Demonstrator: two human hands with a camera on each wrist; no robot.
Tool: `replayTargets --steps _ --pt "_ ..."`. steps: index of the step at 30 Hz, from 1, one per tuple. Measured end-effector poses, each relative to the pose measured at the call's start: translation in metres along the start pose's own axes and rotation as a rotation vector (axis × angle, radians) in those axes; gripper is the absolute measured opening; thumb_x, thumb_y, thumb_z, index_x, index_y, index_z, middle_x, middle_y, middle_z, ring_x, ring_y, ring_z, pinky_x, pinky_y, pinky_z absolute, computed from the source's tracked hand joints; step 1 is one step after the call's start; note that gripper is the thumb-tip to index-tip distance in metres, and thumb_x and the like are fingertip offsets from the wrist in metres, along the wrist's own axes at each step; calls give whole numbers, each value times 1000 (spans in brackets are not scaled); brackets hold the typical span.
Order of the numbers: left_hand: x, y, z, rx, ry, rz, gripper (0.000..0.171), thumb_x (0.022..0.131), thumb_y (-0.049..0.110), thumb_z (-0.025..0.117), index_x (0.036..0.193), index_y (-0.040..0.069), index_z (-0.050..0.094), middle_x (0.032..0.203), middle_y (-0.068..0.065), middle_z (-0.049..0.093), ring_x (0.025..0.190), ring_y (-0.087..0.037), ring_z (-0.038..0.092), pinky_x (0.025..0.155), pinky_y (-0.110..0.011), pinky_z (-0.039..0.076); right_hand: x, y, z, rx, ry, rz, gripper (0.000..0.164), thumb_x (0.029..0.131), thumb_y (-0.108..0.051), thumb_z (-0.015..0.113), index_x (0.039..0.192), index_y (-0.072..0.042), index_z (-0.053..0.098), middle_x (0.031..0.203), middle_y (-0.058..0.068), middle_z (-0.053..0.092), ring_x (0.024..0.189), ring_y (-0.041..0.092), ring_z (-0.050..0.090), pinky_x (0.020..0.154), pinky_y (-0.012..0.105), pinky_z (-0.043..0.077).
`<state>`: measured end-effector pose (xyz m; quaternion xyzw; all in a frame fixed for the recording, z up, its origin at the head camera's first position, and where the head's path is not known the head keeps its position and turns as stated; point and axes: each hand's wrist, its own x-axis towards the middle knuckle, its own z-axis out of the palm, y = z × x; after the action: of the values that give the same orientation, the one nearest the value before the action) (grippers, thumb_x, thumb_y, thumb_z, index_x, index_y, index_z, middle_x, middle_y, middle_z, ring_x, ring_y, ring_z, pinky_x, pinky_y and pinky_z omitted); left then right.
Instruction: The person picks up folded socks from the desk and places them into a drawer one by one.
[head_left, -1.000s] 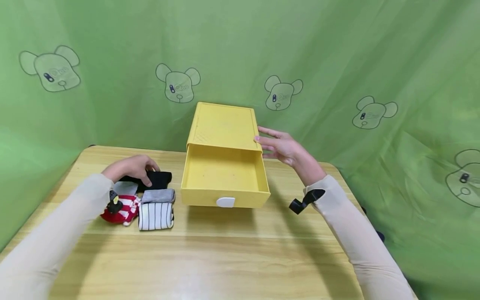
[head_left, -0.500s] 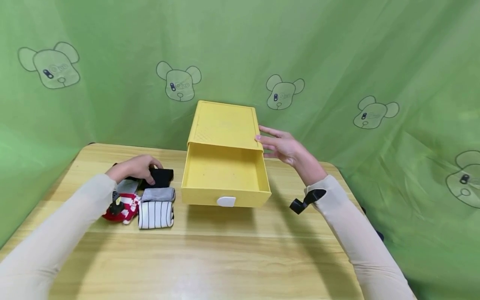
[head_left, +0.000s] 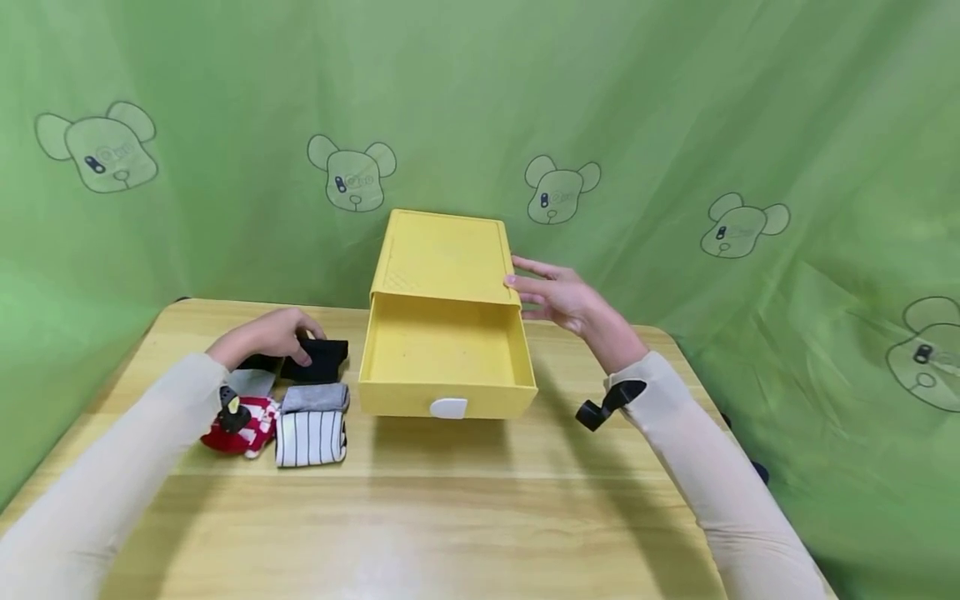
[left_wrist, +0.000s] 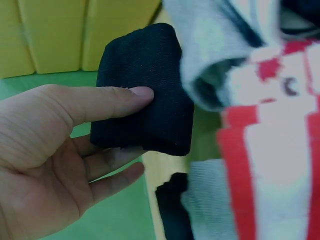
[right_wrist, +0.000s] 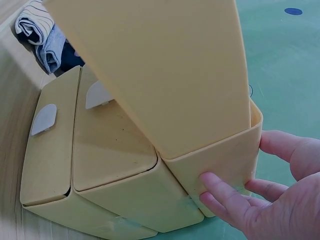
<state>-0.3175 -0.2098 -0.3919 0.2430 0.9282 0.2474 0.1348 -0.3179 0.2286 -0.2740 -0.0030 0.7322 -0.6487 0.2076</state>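
A folded black sock (left_wrist: 145,90) is pinched by my left hand (left_wrist: 65,135), thumb on top and fingers underneath. In the head view that hand (head_left: 273,336) is at the back of a group of folded socks, left of the yellow drawer unit (head_left: 442,254). Its top drawer (head_left: 448,400) is pulled out, with a bare floor and a white tab handle (head_left: 448,408). My right hand (head_left: 566,298) rests on the unit's right side, fingers spread and fairly straight, thumb at the top edge. The right wrist view shows its fingertips (right_wrist: 212,180) against the casing.
Beside the left hand lie a white striped folded sock (head_left: 311,439), a grey one (head_left: 315,397), a red-and-white one (head_left: 258,421), a light grey one (head_left: 251,382) and another black piece (head_left: 258,362). Two closed drawers (right_wrist: 115,145) sit under the pulled-out one. A green curtain (head_left: 450,83) hangs behind the table (head_left: 450,525).
My left hand has tightened on the black sock and raised it slightly, apart from the other black piece. The right hand and drawer stay put; the head view shifts a little.
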Motion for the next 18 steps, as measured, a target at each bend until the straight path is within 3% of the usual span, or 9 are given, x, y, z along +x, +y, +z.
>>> replayTargets --steps 7,13,18 --pt "-10 11 -19 -157 41 -63 49 82 7 82 126 -7 66 129 -33 62 101 -33 66 76 -43 62 -1 1 1 -4 6 -4 67 101 -15 64 160 -19 33 156 20 44 145 38 43 117 54 41" --pt "-25 22 -47 -239 27 -77 51 85 9 81 131 -7 64 136 -30 60 117 -37 61 85 -42 62 1 2 0 -4 -3 -6 67 101 -16 63 160 -18 32 159 20 41 147 37 42 117 55 41" --pt "-36 41 -69 -310 6 -89 50 86 7 79 132 -5 64 131 -26 65 101 -21 70 80 -35 63 1 2 -1 -9 -10 -7 68 101 -17 63 161 -19 31 159 20 41 146 37 43 116 55 41"
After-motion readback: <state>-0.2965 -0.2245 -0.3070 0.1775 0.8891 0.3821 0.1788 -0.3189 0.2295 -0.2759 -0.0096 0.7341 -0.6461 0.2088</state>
